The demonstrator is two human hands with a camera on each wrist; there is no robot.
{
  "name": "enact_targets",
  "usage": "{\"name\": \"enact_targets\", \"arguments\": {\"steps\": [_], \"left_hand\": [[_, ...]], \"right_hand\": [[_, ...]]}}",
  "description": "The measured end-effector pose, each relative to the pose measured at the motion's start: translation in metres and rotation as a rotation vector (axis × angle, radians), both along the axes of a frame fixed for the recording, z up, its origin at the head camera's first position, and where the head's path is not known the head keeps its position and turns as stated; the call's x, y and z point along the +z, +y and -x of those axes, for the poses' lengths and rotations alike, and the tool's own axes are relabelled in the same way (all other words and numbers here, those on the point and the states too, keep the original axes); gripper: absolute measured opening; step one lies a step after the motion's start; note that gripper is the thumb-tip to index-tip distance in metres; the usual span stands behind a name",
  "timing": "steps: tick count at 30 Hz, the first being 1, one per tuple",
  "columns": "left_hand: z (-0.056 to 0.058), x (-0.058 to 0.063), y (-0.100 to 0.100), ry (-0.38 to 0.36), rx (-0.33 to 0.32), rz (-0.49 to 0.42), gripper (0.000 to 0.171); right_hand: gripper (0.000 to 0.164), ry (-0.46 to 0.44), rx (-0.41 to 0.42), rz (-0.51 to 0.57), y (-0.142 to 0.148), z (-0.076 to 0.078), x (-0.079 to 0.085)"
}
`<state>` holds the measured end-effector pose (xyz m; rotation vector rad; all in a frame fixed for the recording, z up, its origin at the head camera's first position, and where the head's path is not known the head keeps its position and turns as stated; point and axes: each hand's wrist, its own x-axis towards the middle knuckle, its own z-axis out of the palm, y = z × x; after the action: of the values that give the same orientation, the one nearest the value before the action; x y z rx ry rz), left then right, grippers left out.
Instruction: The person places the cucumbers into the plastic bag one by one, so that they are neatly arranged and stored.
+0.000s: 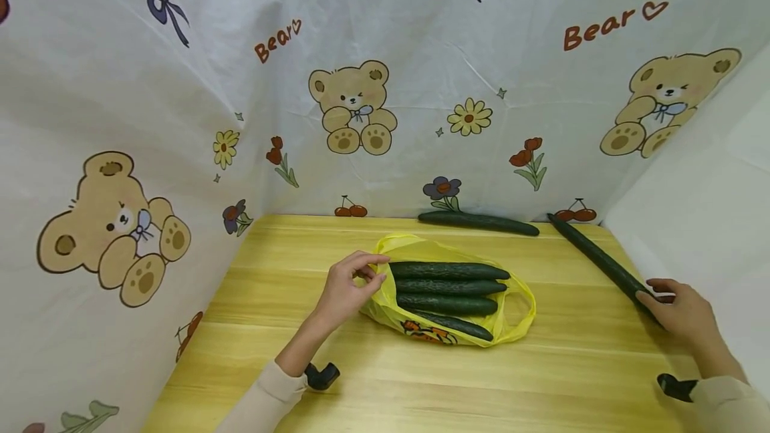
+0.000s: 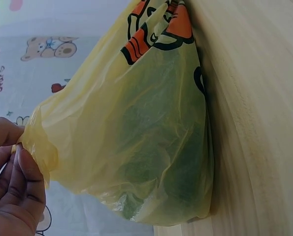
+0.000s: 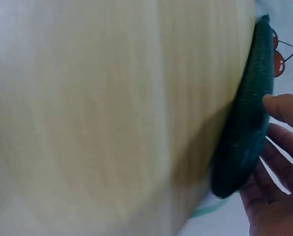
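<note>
A yellow plastic bag [image 1: 517,333] lies on its side on the wooden table, its open mouth showing several dark green cucumbers [image 1: 448,287] stacked side by side. My left hand [image 1: 351,282] pinches the bag's left edge between thumb and fingers. In the left wrist view, the gathered plastic film [image 2: 40,147] sits at those fingertips. At the far right, my right hand [image 1: 686,313] holds a single cucumber [image 1: 592,252] near its close end. The right wrist view has the thumb against one side of that cucumber [image 3: 247,108], with the fingers partly hidden behind it.
Another cucumber [image 1: 478,222] lies along the table's back edge, against the bear-printed curtain [image 1: 415,152]. Curtain also rises on the left, and a plain white wall [image 1: 710,199] borders the right. A black wrist fitting [image 1: 323,376] shows beside my left sleeve.
</note>
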<state>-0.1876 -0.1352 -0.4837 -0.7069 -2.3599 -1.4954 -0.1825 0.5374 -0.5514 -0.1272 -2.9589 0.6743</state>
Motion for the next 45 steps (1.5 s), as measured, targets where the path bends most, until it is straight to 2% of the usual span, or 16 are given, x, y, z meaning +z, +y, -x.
{"name": "enact_targets", "arguments": {"steps": [4, 11, 29, 37, 45], "left_hand": [[0.0, 0.001, 0.002, 0.0, -0.008, 0.002, 0.03], [0.0, 0.001, 0.003, -0.009, 0.001, 0.006, 0.031], [0.001, 0.0, 0.005, -0.016, -0.016, 0.002, 0.029], [-0.001, 0.002, 0.004, -0.021, -0.014, 0.013, 0.03], [-0.002, -0.001, 0.004, -0.013, -0.015, 0.005, 0.03]], "right_hand": [[0.068, -0.033, -0.025, 0.012, 0.002, 0.0, -0.007], [0.069, -0.037, -0.052, -0.001, 0.0, -0.002, -0.013], [0.066, -0.02, -0.07, 0.009, -0.009, -0.004, -0.007], [0.068, -0.003, -0.099, 0.06, -0.009, -0.009, 0.005], [0.066, 0.034, -0.088, 0.071, -0.013, -0.008, 0.011]]}}
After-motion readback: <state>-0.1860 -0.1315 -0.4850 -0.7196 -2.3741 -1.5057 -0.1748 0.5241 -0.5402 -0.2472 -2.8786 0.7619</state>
